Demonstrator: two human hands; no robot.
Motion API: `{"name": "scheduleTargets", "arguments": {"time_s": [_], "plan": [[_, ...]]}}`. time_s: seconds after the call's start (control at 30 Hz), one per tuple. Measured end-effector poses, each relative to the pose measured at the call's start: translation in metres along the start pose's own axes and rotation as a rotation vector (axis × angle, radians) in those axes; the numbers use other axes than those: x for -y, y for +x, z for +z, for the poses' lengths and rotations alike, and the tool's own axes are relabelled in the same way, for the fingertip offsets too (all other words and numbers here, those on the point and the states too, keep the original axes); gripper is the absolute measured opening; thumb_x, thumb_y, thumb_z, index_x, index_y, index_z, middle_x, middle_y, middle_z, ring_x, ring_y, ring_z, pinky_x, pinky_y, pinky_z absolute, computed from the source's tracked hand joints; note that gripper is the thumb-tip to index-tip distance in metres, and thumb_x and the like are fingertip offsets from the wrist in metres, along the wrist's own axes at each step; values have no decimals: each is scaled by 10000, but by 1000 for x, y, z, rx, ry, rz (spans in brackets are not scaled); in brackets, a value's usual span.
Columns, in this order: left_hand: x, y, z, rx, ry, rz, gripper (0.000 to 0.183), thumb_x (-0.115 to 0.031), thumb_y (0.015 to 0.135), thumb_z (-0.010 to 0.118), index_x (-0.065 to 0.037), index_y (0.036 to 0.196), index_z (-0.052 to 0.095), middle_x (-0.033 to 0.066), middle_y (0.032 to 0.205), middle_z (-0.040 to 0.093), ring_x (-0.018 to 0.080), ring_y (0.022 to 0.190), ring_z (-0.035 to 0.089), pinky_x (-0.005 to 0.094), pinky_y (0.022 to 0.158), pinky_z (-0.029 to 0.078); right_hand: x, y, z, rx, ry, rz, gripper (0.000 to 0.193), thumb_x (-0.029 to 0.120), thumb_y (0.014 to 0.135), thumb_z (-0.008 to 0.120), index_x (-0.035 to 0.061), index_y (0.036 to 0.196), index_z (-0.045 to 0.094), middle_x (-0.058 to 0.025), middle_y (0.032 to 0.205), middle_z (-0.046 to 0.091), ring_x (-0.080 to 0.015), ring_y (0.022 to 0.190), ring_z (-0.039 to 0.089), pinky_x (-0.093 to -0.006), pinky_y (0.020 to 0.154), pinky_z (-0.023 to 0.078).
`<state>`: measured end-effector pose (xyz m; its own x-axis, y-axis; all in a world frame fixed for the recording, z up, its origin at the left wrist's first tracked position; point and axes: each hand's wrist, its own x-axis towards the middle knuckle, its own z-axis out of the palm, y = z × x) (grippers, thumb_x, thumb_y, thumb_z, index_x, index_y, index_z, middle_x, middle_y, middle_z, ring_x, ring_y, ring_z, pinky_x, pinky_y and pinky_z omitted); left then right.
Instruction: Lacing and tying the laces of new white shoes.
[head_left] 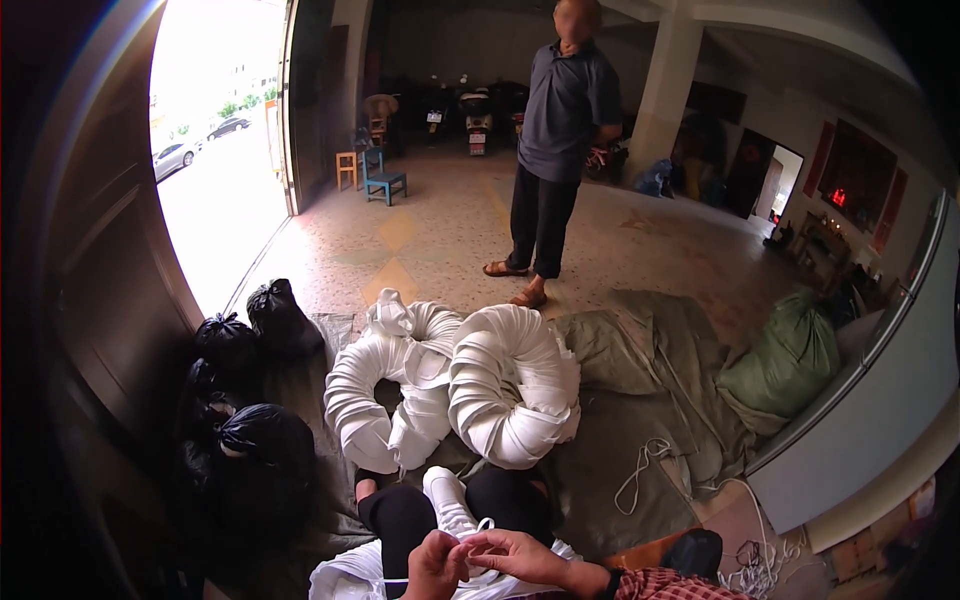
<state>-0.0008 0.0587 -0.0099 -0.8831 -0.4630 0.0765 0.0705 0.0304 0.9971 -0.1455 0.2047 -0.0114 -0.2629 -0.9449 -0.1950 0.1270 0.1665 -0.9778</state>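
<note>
My left hand (437,566) is closed in a pinch over my lap, its fingertips against those of my right hand (516,556). The right hand's fingers are bent and pressed together. A thin white cord (487,523) loops up between the two hands. Beneath them lies a bundle of white layered pieces (450,500), part of it resting between my knees and the rest hidden by my hands. Just beyond my feet sit ring-shaped bundles of stacked white pieces, one on the left (345,395) and one on the right (470,390), with another partly behind them (430,322).
Black tied bags (265,435) stand at the left by the door (110,230). A green sack (785,360) sits at the right on a tarp (640,350). White rope (640,475) lies right of me. A person (565,130) stands ahead, near a blue chair (383,178).
</note>
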Motion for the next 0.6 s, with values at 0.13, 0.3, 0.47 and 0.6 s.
{"name": "scheduleTargets", "arguments": {"time_s": [0.13,0.3,0.47,0.6], "plan": [[-1,-11,-9,12,-270,-135,181,-174,1057,562,-40,953,501,53,677,606,119,518,596,251,486,476,15,-4,5,20,-467,-349,614,268,918,770,65,1438,514,-120,1365,607,-260,1274,569,-398,1086,442],[-58,-13,-17,330,-100,-113,196,-133,1022,628,-23,876,558,38,657,640,99,583,638,264,537,496,-24,24,-17,-68,-793,-714,744,164,789,809,41,1452,493,-177,1445,543,-402,1324,504,-475,1117,407],[-131,-36,-39,607,-82,120,204,-177,958,713,-60,856,581,87,726,635,261,636,658,345,562,486,-5,24,-36,-88,-737,-453,714,24,706,806,47,1375,555,-151,1449,541,-339,1329,517,-414,1145,392],[-136,-35,-35,662,33,200,235,-212,948,727,-81,859,553,81,725,639,295,647,660,380,556,493,-3,27,-30,-47,-742,-343,726,-11,707,786,62,1389,546,-140,1480,512,-334,1355,488,-416,1150,390]]}}
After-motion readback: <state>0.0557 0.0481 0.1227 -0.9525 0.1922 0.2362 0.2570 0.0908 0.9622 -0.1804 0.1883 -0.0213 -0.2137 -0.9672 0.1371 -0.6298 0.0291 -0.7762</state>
